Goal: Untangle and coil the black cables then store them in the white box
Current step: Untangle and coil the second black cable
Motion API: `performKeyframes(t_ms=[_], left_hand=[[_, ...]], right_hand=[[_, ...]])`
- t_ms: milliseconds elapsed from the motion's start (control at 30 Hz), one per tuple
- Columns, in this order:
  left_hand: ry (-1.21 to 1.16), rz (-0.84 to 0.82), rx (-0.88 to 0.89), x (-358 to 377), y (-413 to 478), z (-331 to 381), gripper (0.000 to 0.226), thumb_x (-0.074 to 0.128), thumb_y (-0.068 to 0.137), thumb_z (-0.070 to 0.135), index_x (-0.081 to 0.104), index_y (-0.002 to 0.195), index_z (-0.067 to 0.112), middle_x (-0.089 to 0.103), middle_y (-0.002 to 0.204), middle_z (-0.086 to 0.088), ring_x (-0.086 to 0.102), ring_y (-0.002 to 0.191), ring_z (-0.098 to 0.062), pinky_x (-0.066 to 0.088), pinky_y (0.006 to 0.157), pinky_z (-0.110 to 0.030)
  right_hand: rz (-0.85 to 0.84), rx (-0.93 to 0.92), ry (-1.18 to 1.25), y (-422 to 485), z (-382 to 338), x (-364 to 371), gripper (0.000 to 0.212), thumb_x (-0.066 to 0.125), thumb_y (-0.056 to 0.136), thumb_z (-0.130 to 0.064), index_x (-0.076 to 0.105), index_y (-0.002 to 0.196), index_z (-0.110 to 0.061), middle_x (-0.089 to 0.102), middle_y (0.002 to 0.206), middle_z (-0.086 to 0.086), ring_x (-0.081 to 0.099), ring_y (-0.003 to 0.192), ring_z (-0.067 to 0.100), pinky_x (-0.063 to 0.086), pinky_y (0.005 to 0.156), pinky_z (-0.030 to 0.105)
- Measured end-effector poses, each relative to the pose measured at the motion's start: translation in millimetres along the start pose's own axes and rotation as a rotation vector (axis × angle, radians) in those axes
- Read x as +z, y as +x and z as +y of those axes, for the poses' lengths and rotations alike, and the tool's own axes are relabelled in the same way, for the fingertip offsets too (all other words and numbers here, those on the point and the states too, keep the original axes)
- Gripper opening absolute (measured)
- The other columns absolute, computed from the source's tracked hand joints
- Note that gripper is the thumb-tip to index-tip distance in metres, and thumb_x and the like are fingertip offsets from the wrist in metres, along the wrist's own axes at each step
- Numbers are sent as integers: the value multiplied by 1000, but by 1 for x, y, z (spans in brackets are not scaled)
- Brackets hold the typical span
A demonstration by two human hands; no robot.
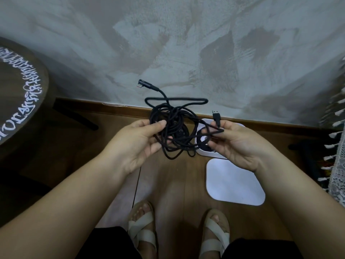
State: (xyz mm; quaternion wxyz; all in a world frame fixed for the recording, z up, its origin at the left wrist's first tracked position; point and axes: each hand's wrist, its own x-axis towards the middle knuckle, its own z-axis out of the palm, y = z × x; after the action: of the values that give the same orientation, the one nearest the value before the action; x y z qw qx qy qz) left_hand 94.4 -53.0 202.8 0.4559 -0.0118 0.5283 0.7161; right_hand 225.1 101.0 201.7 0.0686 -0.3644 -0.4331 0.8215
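A tangled bundle of black cable (174,128) hangs in the air between my hands, above the floor. My left hand (141,144) grips the bundle's left side, thumb over the strands. My right hand (240,144) pinches a strand near the USB plug (216,116), which sticks up past my fingers. An angled connector (144,84) pokes up at the top of the tangle. The white box (202,144) sits on the floor behind the cable, mostly hidden by my right hand, with some black cable inside it.
The box's white lid (235,182) lies flat on the wooden floor by my right foot. A round dark table with white lettering (20,90) stands at the left. A fringed lace cloth (337,161) hangs at the right. A grey wall rises just ahead.
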Motion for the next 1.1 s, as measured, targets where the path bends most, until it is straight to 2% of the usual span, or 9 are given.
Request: performKeyframes(t_ms=[133,300,400,533,667,833,933,1033,1100], left_hand=[[-39,7,-34,-1,1,2,14,60,82,-5,53,90,3,72,71,-11,71,61,-16,55,51,-21],[6,24,-40,0,2,-1,10,61,83,-2,56,87,4,72,78,-14,71,61,-18,58,53,-24],[12,19,-25,2,1,-2,10,62,82,-1,55,85,5,72,83,-16,71,63,-19,59,56,-24],[1,-22,8,6,-2,-6,26,63,79,1,52,102,4,71,94,-19,71,72,-25,59,57,-28],[37,-23,77,9,-6,-8,23,62,81,-4,49,96,8,72,90,-15,71,78,-27,60,59,-32],[40,-24,102,8,-6,-8,28,63,79,-7,50,99,8,73,81,-10,71,74,-20,59,61,-29],[77,-18,130,9,-7,-11,29,64,78,-7,51,97,10,73,77,-5,71,69,-15,57,57,-24],[112,6,195,8,-7,-11,27,64,79,-8,51,93,11,71,76,-5,70,65,-13,58,57,-25],[93,18,228,6,-6,-7,25,62,80,-9,51,90,11,70,75,-6,68,63,-13,59,58,-26]], right_hand=[[12,-37,48,-6,1,3,19,55,83,8,54,87,-10,67,84,9,71,70,12,56,61,18],[84,-148,133,-9,10,16,22,54,84,12,48,84,-10,68,68,5,70,64,12,56,58,18],[129,-243,237,-8,21,25,27,54,84,12,44,79,-13,65,75,9,69,77,20,58,65,22],[208,-309,347,-9,29,34,24,54,86,10,47,81,-12,65,70,6,68,67,15,58,67,23],[276,-250,313,-11,34,35,19,56,85,8,54,90,-10,65,76,6,66,62,8,55,64,18],[267,-207,493,-12,30,32,16,52,89,7,48,92,-8,66,89,15,72,68,15,58,66,20],[212,-162,511,-11,33,35,20,53,88,6,52,105,-3,69,80,12,71,65,12,56,58,17],[173,-81,424,-10,35,37,13,57,85,6,57,92,-4,70,69,5,68,60,9,55,55,15],[183,-7,349,-12,38,39,18,56,85,9,55,87,-10,69,67,4,67,56,9,54,53,14]])
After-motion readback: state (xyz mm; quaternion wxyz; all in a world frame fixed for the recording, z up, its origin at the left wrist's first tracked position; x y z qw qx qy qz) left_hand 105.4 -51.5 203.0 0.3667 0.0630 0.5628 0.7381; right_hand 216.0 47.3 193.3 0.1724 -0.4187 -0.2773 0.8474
